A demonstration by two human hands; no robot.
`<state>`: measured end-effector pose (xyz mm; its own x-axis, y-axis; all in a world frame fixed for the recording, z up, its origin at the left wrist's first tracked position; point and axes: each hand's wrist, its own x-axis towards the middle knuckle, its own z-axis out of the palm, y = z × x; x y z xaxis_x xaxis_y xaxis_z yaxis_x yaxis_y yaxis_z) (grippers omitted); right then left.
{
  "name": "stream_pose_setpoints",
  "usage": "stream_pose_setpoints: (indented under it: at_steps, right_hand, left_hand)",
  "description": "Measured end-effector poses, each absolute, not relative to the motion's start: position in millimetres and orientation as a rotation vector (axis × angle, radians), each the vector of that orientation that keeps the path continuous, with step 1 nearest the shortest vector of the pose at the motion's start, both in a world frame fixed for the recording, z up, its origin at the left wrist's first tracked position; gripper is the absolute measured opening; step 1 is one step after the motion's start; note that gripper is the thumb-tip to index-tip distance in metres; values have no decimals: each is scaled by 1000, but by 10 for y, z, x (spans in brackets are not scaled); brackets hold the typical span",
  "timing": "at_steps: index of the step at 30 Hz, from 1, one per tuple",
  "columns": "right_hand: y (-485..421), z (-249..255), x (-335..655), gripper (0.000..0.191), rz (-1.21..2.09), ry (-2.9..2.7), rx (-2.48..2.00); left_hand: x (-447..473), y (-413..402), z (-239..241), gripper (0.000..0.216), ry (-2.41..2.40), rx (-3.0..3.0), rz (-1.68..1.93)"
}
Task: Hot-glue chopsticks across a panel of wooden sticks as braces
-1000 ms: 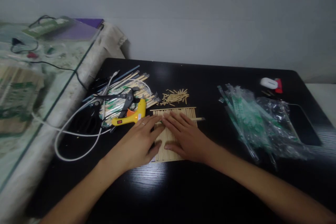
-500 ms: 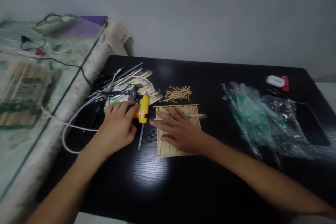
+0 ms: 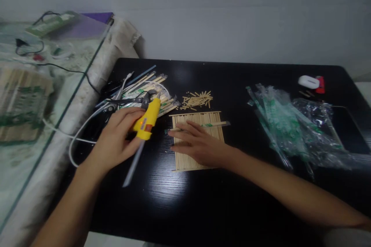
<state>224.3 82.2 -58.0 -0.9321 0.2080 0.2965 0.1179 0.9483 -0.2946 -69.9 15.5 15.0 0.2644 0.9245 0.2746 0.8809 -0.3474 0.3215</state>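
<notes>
My left hand [image 3: 120, 133] is closed around a yellow hot glue gun [image 3: 147, 117], its nozzle pointing away from me. An orange light glows on the gun, and a clear glue stick [image 3: 133, 163] sticks out of its back end toward me. My right hand [image 3: 199, 144] lies with its fingers stretched out over a square panel of wooden sticks [image 3: 199, 164]. Beneath those fingers, a pair of chopsticks in a clear wrapper [image 3: 216, 124] crosses the panel; the hand hides part of it.
Short cut stick pieces [image 3: 198, 99] are heaped behind the panel. Wrapped chopsticks [image 3: 162, 85], pliers [image 3: 145, 101] and a white cable [image 3: 75, 137] crowd the left. Crumpled plastic wrappers [image 3: 278, 119], a phone [image 3: 349, 129] and a white case [image 3: 308, 82] lie right on the black table [image 3: 232, 208].
My left hand has lifted the glue gun and tilted it, bringing it slightly toward me; more of the glue stick now shows. My right hand stays on the panel, its fingers shifted slightly.
</notes>
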Motion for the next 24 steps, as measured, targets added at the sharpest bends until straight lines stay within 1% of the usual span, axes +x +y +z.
stream_pose_setpoints:
  at_steps: [2, 5, 7, 13, 18, 24]
  right_hand:
    - [816, -590, 2243, 43, 415, -2748, -191]
    - [809, -596, 2237, 34, 418, -2726, -162]
    - [805, -588, 2234, 31, 417, -2726, -165]
    - [797, -558, 2231, 42, 471, -2745, -174]
    - [790, -562, 2232, 38, 498, -2749, -169]
    - [785, -576, 2234, 38, 478, -2761, -142]
  left_hand:
    - [-794, 76, 199, 22, 1741, 2294, 715]
    - [-930, -75, 177, 25, 1752, 2145, 666]
    - [-984, -178, 134, 24, 1720, 2077, 668]
    - [-888, -338, 132, 13, 1489, 2013, 532]
    - [-796, -356, 119, 11, 1345, 1981, 491]
    - [-743, -361, 60, 14, 1304, 1958, 458]
